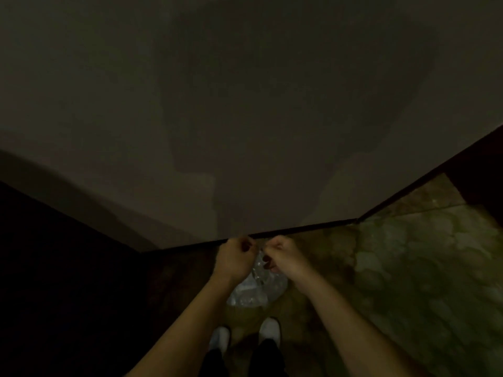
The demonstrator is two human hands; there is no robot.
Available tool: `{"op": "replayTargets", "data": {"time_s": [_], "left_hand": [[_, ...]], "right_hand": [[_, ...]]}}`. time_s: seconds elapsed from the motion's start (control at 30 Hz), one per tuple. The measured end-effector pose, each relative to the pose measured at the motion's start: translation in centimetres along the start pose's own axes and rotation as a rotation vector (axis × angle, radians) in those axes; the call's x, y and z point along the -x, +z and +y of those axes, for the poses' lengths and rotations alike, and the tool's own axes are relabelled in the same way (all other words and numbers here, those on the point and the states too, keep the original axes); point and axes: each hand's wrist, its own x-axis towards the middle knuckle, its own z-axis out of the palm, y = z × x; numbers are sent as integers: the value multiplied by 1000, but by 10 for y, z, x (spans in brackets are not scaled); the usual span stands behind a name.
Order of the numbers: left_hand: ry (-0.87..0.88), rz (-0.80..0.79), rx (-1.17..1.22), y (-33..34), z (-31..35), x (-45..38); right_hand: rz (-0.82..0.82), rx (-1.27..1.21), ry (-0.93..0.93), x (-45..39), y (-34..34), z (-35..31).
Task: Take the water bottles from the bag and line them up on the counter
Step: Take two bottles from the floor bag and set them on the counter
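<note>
The scene is dim. A clear plastic bag (255,289) holding what look like water bottles hangs or stands low in front of me, above the floor near my feet. My left hand (235,258) and my right hand (283,258) are both closed on the bag's top, close together, just in front of a wall's dark baseboard. The bottles inside are blurred; their number is unclear. No counter shows in this view.
A plain wall (245,118) fills the upper view, with my shadow on it. A mottled stone floor (408,268) stretches to the right. A dark area (68,281) lies to the left. My white shoes (269,329) stand below the bag.
</note>
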Motion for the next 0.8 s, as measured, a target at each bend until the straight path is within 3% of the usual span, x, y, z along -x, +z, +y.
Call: {"op": "replayTargets", "data": {"time_s": [0.33, 0.53, 0.8], "left_hand": [[-310, -60, 76, 55, -64, -16], [-348, -98, 123, 90, -117, -53], [-409, -29, 253, 115, -177, -104]], "right_hand": [[-64, 30, 169, -52, 1, 81], [-36, 29, 210, -95, 18, 125], [-37, 77, 288, -160, 53, 179]]}}
